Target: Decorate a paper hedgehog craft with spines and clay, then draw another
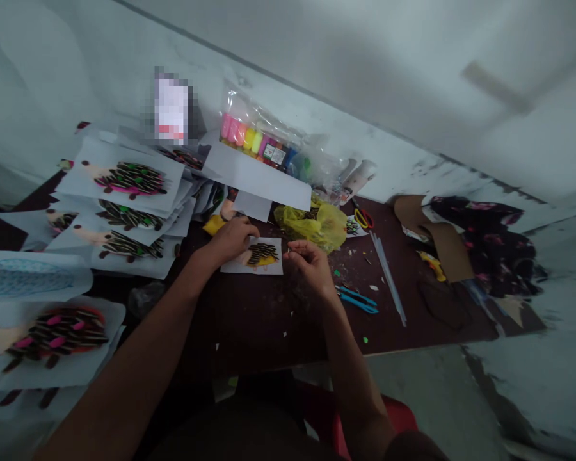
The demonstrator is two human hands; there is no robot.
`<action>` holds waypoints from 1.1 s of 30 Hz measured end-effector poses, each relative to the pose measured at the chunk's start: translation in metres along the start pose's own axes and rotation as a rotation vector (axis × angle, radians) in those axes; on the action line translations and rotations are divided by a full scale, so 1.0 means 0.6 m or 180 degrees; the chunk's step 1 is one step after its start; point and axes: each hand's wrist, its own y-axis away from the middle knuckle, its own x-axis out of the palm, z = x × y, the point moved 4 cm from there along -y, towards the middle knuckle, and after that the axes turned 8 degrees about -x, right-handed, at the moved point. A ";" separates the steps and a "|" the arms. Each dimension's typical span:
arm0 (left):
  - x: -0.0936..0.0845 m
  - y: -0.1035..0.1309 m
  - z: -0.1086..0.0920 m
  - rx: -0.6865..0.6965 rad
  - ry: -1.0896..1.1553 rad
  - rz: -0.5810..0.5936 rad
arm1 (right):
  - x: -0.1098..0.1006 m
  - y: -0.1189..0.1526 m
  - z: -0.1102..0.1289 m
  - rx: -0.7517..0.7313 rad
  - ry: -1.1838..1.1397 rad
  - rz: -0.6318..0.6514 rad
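Note:
A small white card (274, 264) lies on the dark table in front of me. It carries a hedgehog picture (262, 255) with a yellow body and rows of dark striped pieces that look like sunflower seeds. My left hand (231, 238) rests over the card's upper left corner, its fingers loosely bent and thumb and forefinger apart. Just off the card's right edge, my right hand (311, 264) is closed in a pinch; whatever is between its fingertips is too small to make out. Behind the hands sits a crumpled yellow plastic bag (329, 227) with dark bits inside.
Stacks of hedgehog pictures (125, 186) fill the left side. Clay tubs in a clear bag (254, 137) stand at the wall. To the right lie a blue cutter (358, 299), glue sticks (388, 278), scissors (363, 218), a yellow glue gun (432, 266) and dark floral cloth (489, 240).

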 end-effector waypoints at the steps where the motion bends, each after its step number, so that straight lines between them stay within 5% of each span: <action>1: 0.000 0.000 0.000 -0.0001 -0.0002 0.0007 | 0.000 0.003 0.000 -0.0040 0.0009 -0.0078; 5: 0.000 0.001 -0.001 -0.0011 -0.0010 -0.0005 | 0.002 0.019 0.007 -0.0336 0.0603 -0.0262; 15: -0.004 -0.001 -0.003 0.0004 -0.0051 0.0058 | 0.035 0.041 0.005 -0.0988 0.2120 0.0120; 33: 0.001 -0.001 0.002 0.0055 0.0057 -0.0084 | 0.065 0.028 0.006 -0.0518 0.3656 0.0630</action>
